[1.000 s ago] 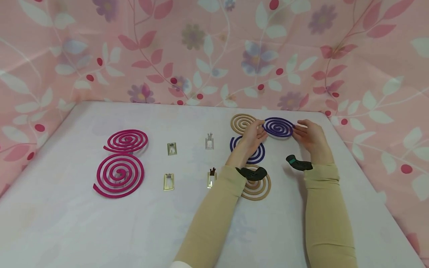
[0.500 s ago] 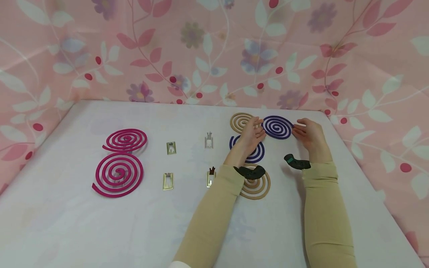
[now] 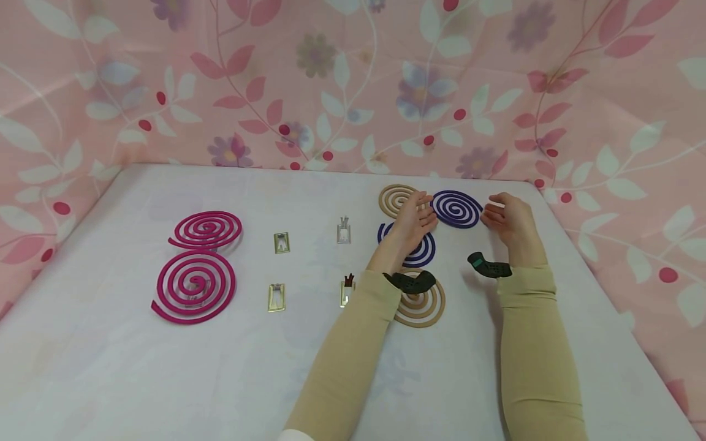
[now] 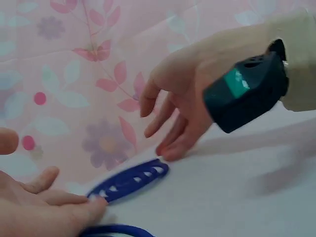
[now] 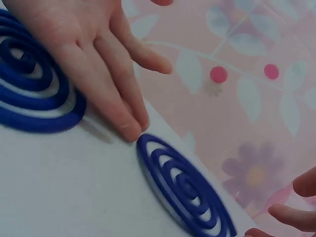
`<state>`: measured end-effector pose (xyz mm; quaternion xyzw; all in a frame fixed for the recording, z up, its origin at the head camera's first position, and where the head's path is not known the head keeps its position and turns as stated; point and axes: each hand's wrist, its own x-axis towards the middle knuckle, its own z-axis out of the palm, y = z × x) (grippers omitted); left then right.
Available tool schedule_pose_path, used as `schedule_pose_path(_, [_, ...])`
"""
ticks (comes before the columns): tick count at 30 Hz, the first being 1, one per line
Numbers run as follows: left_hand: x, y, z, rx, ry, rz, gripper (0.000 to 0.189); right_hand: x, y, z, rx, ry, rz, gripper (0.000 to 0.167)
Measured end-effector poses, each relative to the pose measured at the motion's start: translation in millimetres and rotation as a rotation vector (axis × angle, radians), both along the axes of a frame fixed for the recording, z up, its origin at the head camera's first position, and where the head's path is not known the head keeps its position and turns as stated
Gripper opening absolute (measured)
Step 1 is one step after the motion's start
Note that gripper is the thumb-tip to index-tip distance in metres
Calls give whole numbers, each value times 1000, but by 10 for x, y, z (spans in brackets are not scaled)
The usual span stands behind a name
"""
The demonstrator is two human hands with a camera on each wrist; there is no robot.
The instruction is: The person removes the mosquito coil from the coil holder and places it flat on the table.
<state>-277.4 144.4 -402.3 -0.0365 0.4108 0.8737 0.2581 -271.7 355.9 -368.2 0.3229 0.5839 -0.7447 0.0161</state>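
In the head view a blue mosquito coil [image 3: 456, 209] lies flat on the white table at the back right, between my two hands. My left hand [image 3: 407, 228] is at its left edge, fingers relaxed and fingertips at the rim. On its other side my right hand [image 3: 510, 222] has loosely bent fingers close to the edge; the left wrist view shows that right hand [image 4: 182, 103] with nothing gripped. Under my left wrist and forearm, a second blue coil [image 3: 425, 252] and a tan coil [image 3: 432, 315] are partly covered. Another tan coil [image 3: 393, 199] lies behind the left hand.
Two pink mosquito coils, one farther back [image 3: 206, 229] and one nearer [image 3: 195, 288], sit raised at the left. Several small metal coil stands lie mid-table, such as a gold one [image 3: 282, 243] and a silver one [image 3: 344, 233]. A flowered cloth [image 3: 331, 92] hangs behind.
The back blue coil, earlier tilted between both hands, has come down flat on the table. My fingers have eased off its edge; both hands stay nearly in place.
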Motion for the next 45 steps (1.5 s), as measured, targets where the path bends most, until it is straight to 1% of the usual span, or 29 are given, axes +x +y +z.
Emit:
schedule_pose_path(2, [-7,-91,96,-27,17,-12,52,29,-15,77,-7,26,5,46])
schedule_pose_path(3, [-11,-156,160,-51,38,-15,51,48,-23,128,-16,51,10,44])
schedule_pose_path(6, [5,-405,407,-152,149,-20,49,119,-62,310,-73,162,22,38])
schedule_pose_path(9, [49,-660,649,-265,260,-13,48,196,-117,490,-128,268,9,30])
schedule_pose_path(11, [87,-796,780,-328,299,-14,48,246,-160,590,-157,317,-10,25])
schedule_pose_path(14, [140,-932,916,-411,338,-19,48,317,-226,706,-182,374,-26,22])
schedule_pose_path(19, [249,-1055,1082,-516,415,-5,46,406,-345,860,-271,448,-51,21])
schedule_pose_path(22, [303,-1103,1154,-526,449,6,46,443,-437,942,-351,489,-88,20])
schedule_pose_path(25, [339,-1152,1195,-515,465,6,48,471,-549,1003,-375,512,-99,22])
schedule_pose_path(29, [367,-1229,1220,-528,472,16,49,519,-704,1050,-328,531,-65,24])
schedule_pose_path(32, [389,-1282,1233,-567,481,44,47,547,-817,1070,-301,557,-41,25])
schedule_pose_path(37, [438,-1341,1264,-625,520,87,44,594,-1001,1091,-273,587,-29,28])
schedule_pose_path(42, [484,-1392,1317,-642,541,101,42,673,-1154,1124,-275,608,-24,25])
schedule_pose_path(45, [506,-1430,1333,-693,557,102,42,721,-1239,1122,-234,632,-1,26])
